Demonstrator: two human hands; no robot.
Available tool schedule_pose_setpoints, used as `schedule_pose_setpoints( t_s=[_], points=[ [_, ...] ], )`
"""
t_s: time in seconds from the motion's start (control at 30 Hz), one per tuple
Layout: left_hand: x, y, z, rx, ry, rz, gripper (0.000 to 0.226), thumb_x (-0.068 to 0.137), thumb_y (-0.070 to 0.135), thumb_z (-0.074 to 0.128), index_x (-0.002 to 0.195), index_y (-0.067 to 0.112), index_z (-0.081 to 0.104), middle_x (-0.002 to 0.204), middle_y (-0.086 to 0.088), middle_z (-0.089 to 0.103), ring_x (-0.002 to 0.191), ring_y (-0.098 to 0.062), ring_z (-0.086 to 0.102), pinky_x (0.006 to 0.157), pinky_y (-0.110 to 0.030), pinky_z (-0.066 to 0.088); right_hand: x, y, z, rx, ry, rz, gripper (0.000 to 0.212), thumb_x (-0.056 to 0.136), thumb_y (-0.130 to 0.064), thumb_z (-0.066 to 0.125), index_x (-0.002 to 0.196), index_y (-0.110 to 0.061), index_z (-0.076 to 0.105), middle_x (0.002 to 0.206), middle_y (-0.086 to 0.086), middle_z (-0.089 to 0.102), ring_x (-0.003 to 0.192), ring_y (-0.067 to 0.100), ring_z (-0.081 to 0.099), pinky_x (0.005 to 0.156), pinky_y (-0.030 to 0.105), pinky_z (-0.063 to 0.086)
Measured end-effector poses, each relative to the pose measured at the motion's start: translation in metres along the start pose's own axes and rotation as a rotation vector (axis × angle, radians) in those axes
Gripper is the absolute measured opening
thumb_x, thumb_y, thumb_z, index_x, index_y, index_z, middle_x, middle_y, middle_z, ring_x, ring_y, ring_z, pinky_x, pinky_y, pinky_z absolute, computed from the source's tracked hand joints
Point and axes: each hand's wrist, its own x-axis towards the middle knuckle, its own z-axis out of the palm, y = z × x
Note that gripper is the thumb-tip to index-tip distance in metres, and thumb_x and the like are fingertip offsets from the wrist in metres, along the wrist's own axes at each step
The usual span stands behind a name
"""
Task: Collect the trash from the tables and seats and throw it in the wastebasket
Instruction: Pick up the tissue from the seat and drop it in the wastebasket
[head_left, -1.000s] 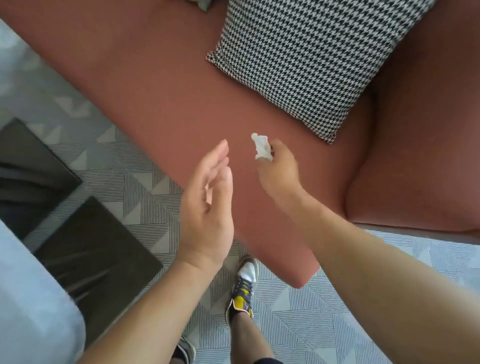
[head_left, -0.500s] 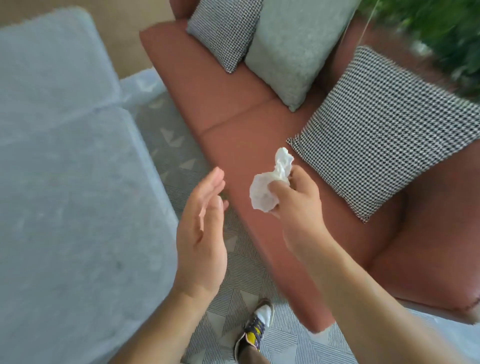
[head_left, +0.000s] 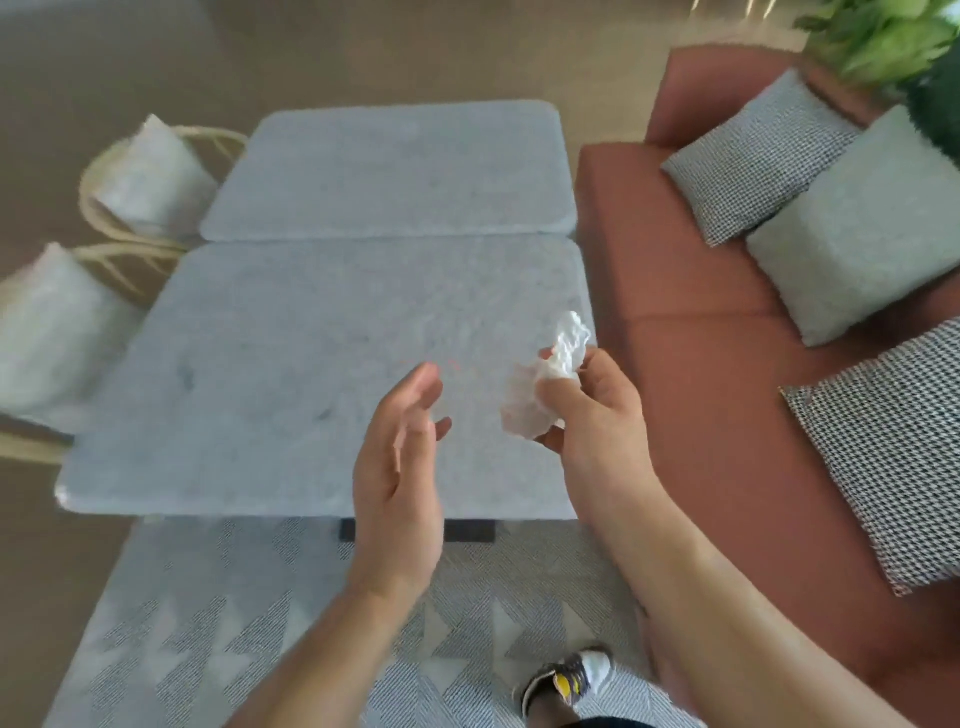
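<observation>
Crumpled white paper (head_left: 551, 387) is pinched between the thumb and fingers of our right hand (head_left: 597, 421), above the near grey desk (head_left: 249, 374) and just beside the red sofa (head_left: 691, 332). Our left hand (head_left: 400, 467) hovers beside it, fingers spread, holding nothing. We judge this piece collected. No wastebasket is in view, so carrying the paper there and dropping it in remain.

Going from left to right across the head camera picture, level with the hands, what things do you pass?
Chair cushion → left hand → crumpled tissue → right hand → red sofa → houndstooth pillow.
</observation>
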Motion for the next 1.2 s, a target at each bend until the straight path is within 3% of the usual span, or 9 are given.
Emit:
schedule_pose_setpoints(
  t_s=[0.17, 0.3, 0.4, 0.53, 0.63, 0.73, 0.9, 1.03, 1.2],
  points=[
    [-0.028, 0.044, -0.121, 0.021, 0.152, 0.038, 0.037, 0.101, 0.049, 0.047, 0.134, 0.038, 0.061, 0.145, 0.007, 0.064, 0.138, -0.013, 0.059, 0.105, -0.036, 0.054, -0.068, 0.012, 0.1, -0.03, -0.157, 0.01, 0.025, 0.097, 0.007, 0.052, 0.113, -0.008, 0.064, 0.091, 0.003, 0.062, 0.078, 0.015, 0.064, 0.074, 0.041, 0.064],
    [-0.061, 0.08, -0.223, 0.066, 0.28, 0.066, 0.039, 0.102, 0.047, 0.046, 0.137, 0.034, 0.059, 0.144, 0.012, 0.063, 0.138, -0.01, 0.058, 0.109, -0.041, 0.054, -0.13, 0.032, 0.183, -0.027, -0.31, 0.033, 0.027, 0.096, 0.009, 0.052, 0.108, -0.011, 0.064, 0.083, -0.005, 0.066, 0.072, 0.012, 0.066, 0.07, 0.04, 0.065],
    [-0.088, 0.106, -0.293, 0.077, 0.4, 0.079, 0.043, 0.101, 0.045, 0.046, 0.138, 0.029, 0.058, 0.145, 0.006, 0.063, 0.138, -0.011, 0.058, 0.111, -0.043, 0.053, -0.174, 0.047, 0.243, -0.066, -0.431, 0.047, 0.025, 0.096, 0.007, 0.054, 0.104, -0.014, 0.066, 0.086, -0.001, 0.066, 0.08, 0.017, 0.065, 0.078, 0.049, 0.06],
    [-0.124, 0.133, -0.369, 0.079, 0.578, 0.113, 0.04, 0.1, 0.045, 0.049, 0.135, 0.03, 0.061, 0.141, 0.009, 0.066, 0.135, -0.01, 0.06, 0.11, -0.041, 0.054, -0.223, 0.065, 0.314, -0.116, -0.589, 0.061, 0.023, 0.094, 0.006, 0.056, 0.098, -0.015, 0.066, 0.089, 0.005, 0.059, 0.084, 0.022, 0.055, 0.076, 0.047, 0.047],
    [-0.151, 0.148, -0.42, 0.109, 0.715, 0.143, 0.036, 0.101, 0.045, 0.048, 0.132, 0.036, 0.063, 0.139, 0.014, 0.067, 0.134, -0.01, 0.061, 0.107, -0.039, 0.055, -0.25, 0.078, 0.367, -0.163, -0.739, 0.082, 0.015, 0.094, 0.005, 0.056, 0.098, -0.007, 0.063, 0.091, 0.007, 0.057, 0.087, 0.025, 0.055, 0.077, 0.048, 0.048],
    [-0.175, 0.157, -0.466, 0.14, 0.854, 0.162, 0.033, 0.104, 0.04, 0.047, 0.13, 0.035, 0.065, 0.139, 0.013, 0.067, 0.133, -0.011, 0.062, 0.104, -0.039, 0.057, -0.278, 0.094, 0.422, -0.179, -0.87, 0.112, 0.024, 0.095, 0.005, 0.055, 0.099, -0.015, 0.067, 0.09, 0.003, 0.063, 0.087, 0.02, 0.062, 0.076, 0.044, 0.056],
    [-0.192, 0.164, -0.54, 0.203, 1.059, 0.176, 0.033, 0.102, 0.041, 0.048, 0.128, 0.034, 0.067, 0.139, 0.01, 0.067, 0.131, -0.013, 0.063, 0.102, -0.038, 0.058, -0.315, 0.129, 0.506, -0.204, -1.064, 0.156, 0.025, 0.088, -0.001, 0.059, 0.095, -0.022, 0.07, 0.095, 0.007, 0.062, 0.09, 0.024, 0.06, 0.078, 0.046, 0.052],
    [-0.188, 0.165, -0.601, 0.234, 1.173, 0.176, 0.033, 0.101, 0.041, 0.049, 0.127, 0.034, 0.067, 0.136, 0.013, 0.068, 0.131, -0.01, 0.063, 0.103, -0.039, 0.058, -0.329, 0.159, 0.584, -0.221, -1.177, 0.183, 0.021, 0.09, 0.007, 0.054, 0.096, -0.01, 0.064, 0.095, 0.009, 0.061, 0.089, 0.026, 0.058, 0.075, 0.048, 0.049],
    [-0.167, 0.173, -0.682, 0.241, 1.346, 0.158, 0.031, 0.104, 0.032, 0.046, 0.127, 0.031, 0.067, 0.136, 0.009, 0.069, 0.132, -0.014, 0.063, 0.106, -0.045, 0.057, -0.344, 0.176, 0.689, -0.277, -1.312, 0.197, 0.029, 0.073, -0.013, 0.058, 0.097, -0.022, 0.072, 0.088, -0.001, 0.065, 0.086, 0.021, 0.06, 0.077, 0.046, 0.048]
  ],
)
